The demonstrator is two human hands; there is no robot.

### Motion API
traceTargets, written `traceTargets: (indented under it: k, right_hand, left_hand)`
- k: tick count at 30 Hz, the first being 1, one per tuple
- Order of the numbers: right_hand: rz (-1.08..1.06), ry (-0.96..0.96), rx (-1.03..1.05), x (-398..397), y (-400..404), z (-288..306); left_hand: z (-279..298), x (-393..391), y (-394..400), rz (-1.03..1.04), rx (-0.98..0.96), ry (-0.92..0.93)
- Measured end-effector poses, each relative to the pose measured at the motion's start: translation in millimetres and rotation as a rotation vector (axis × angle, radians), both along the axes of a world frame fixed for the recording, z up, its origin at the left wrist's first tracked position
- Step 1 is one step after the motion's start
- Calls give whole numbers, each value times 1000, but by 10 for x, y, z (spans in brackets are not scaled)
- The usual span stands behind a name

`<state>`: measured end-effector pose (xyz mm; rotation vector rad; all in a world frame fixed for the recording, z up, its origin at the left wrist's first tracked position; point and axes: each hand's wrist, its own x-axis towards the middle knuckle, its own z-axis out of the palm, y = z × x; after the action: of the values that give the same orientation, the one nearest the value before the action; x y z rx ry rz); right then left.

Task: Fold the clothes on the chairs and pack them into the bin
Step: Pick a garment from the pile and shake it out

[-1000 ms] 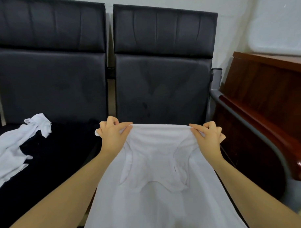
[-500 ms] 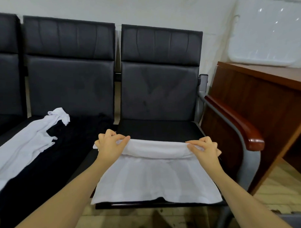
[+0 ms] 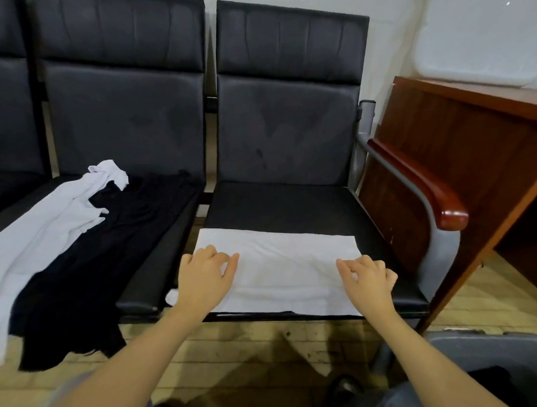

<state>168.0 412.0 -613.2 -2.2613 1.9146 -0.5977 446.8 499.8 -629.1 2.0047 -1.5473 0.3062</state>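
A folded cloth lies on the front part of the right chair. The left hand is on the cloth's left end, and the right hand is on its right end. On the chair to the left lie two more clothes, one partly on top of the other, and they hang over the front edge. A desk stands right of the chairs. A bin sits on the floor at the bottom right, in front of the desk.

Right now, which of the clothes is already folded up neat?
The white garment on the right-hand chair seat, under both hands. It lies as a flat rectangle; the black garment and the other white garment sprawl unfolded.
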Motion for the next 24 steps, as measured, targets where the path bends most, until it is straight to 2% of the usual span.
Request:
traceTargets:
  k: [3, 6, 8, 10, 17, 21, 24]
  right_hand:
    - [127, 147, 82, 140, -43, -70]
    - [182, 217, 266, 227, -56, -260]
    - [171, 287, 304, 247, -98, -344]
    - [172, 344, 305, 259, -192, -352]
    - [165, 355, 333, 330, -497, -264]
    - [111, 220, 197, 500, -605, -172]
    - [230, 137, 129, 712, -686, -187]
  left_hand:
    - [21, -106, -91, -135, 120, -5]
    - [-44, -248, -171, -173, 481, -16]
    - [-111, -276, -228, -186, 721, -34]
    - [-190, -253, -308, -186, 796, -44]
    - [-157, -93, -590, -191, 771, -40]
    - [8, -24, -651, -115, 559, 140]
    - [23, 110, -700, 35, 471, 181]
